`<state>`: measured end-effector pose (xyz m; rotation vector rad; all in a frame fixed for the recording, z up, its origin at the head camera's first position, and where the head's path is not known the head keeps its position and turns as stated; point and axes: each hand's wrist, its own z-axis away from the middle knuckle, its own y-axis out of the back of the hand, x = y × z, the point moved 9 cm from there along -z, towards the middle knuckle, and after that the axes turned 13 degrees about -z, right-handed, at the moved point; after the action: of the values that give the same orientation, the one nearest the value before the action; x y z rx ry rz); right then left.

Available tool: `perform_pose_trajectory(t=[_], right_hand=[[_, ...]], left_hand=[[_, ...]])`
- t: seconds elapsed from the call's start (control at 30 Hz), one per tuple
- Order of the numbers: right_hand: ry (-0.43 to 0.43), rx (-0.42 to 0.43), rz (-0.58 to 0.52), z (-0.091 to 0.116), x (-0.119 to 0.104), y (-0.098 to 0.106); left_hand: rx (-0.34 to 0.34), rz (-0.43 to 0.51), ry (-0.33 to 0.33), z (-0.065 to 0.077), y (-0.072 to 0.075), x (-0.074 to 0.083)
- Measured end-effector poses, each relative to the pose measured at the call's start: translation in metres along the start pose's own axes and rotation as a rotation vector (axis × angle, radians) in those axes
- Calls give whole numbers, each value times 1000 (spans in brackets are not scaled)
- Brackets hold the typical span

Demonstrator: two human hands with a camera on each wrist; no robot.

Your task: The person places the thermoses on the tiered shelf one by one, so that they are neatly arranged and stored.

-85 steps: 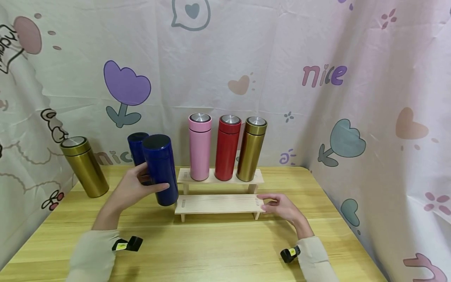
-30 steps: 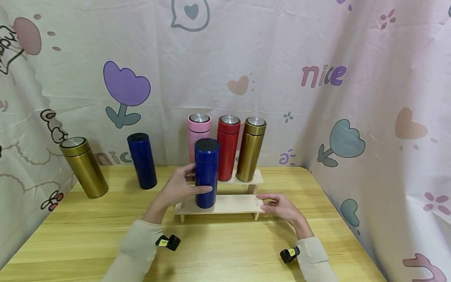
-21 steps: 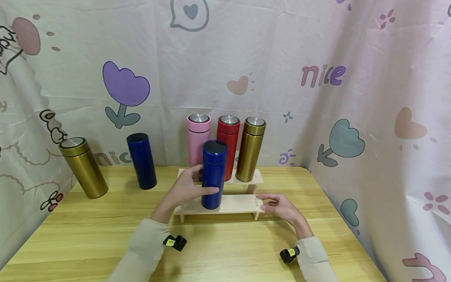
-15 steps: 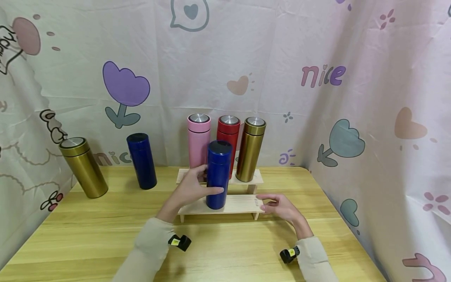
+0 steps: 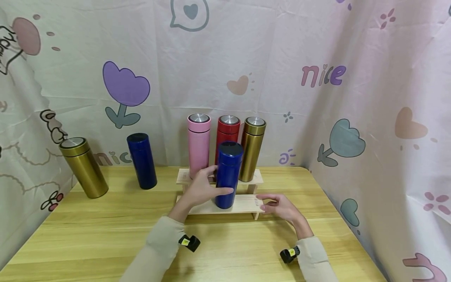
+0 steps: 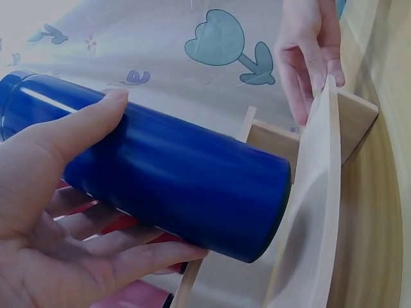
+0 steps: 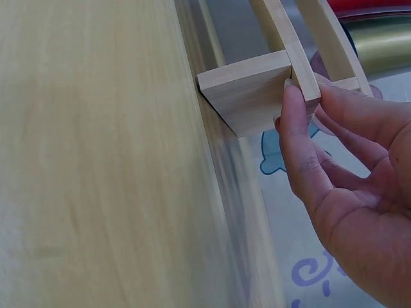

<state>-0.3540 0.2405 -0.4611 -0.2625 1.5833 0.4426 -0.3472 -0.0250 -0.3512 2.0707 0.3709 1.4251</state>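
My left hand [image 5: 201,192] grips a blue thermos bottle [image 5: 228,172] round its side, thumb in front, holding it nearly upright over the lower step of a two-step wooden rack [image 5: 246,203]. In the left wrist view, the base of the blue bottle [image 6: 192,173] appears a little above the board. At the rack's right end my right hand [image 5: 282,207] pinches the lower board; the right wrist view shows thumb and finger of that hand [image 7: 347,173] on the board end. Pink [image 5: 199,145], red [image 5: 228,131] and gold [image 5: 251,156] thermoses stand on the upper step, the red one partly hidden.
Left of the rack, a second blue thermos [image 5: 142,162] and a wider gold thermos [image 5: 84,168] stand on the wooden table [image 5: 229,250]. A printed curtain [image 5: 275,47] hangs behind the table and along its sides.
My left hand has carried the blue thermos from beside the rack to over the lower step, then further right along it. My right hand has kept its place on the rack.
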Motion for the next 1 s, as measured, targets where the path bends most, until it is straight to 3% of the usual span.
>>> perform_pose_trajectory(t=[0.3,1.0], right_hand=[[3,12,7,-1,1,1],[4,14,38,-1,-1,2]], left_hand=[[17,24,-16,-6,-12,7],[-24,56,-12,-19,-46,17]])
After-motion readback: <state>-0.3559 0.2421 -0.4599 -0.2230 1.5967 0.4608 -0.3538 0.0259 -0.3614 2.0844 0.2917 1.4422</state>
